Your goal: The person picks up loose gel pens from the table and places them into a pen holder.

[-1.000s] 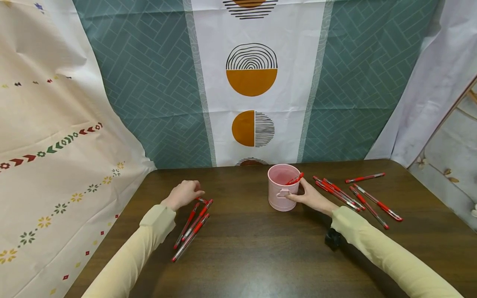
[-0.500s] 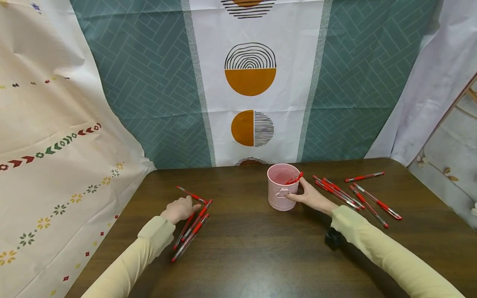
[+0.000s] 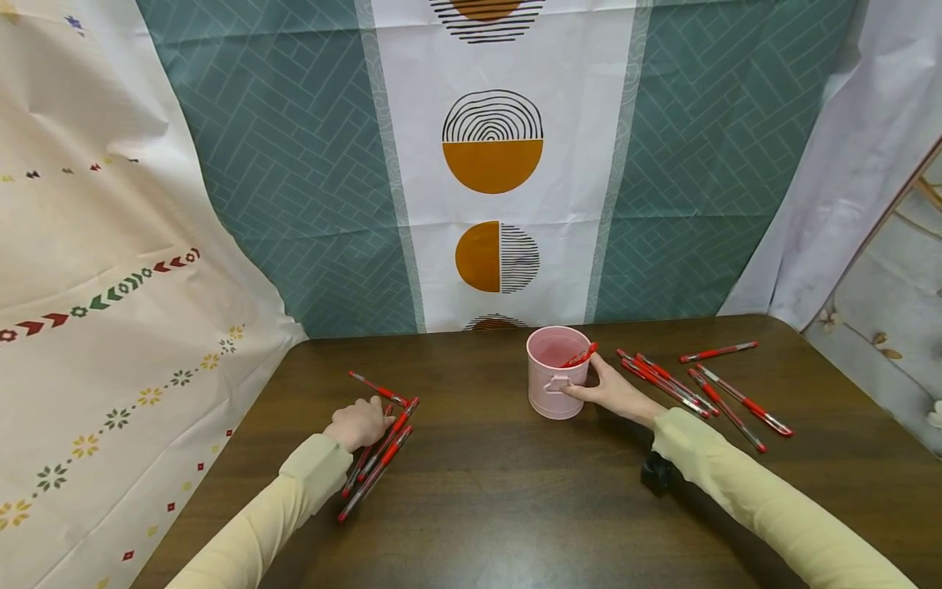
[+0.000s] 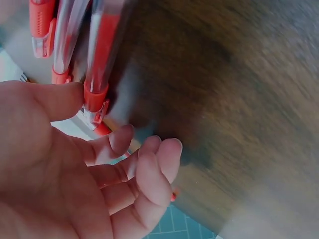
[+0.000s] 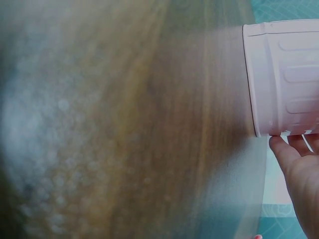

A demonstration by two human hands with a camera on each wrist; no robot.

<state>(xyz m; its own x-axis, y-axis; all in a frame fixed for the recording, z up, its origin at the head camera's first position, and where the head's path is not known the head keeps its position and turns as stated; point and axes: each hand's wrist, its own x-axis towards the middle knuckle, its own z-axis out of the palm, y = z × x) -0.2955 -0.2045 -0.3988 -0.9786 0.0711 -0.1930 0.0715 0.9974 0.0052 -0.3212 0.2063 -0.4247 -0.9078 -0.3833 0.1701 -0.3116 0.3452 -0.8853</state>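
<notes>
On the left of the table my left hand (image 3: 359,424) hovers over several red-capped clear pens (image 3: 388,460). Its fingers bend loosely, and in the left wrist view the thumb tip lies against or just over the nearest pen (image 4: 102,55), with a gap between thumb and fingers (image 4: 159,174). Above that hand, another red pen (image 3: 378,387) lies slanted. A pink metal bucket (image 3: 545,397) stands upright near the table's back edge; my right hand (image 3: 621,394) grips its right side, thumb by the small front handle. One red pen (image 3: 580,356) leans inside, showing over the rim.
Right of the bucket lie several more red pens (image 3: 666,384), some bunched, some apart. A small black object (image 3: 657,473) is under the right wrist. Patterned cloth (image 3: 508,196) hangs behind the brown table (image 3: 486,491).
My left hand has moved down from the slanted pen, uncovering it, then a little right over the grouped pens. The right hand and bucket stay in place.
</notes>
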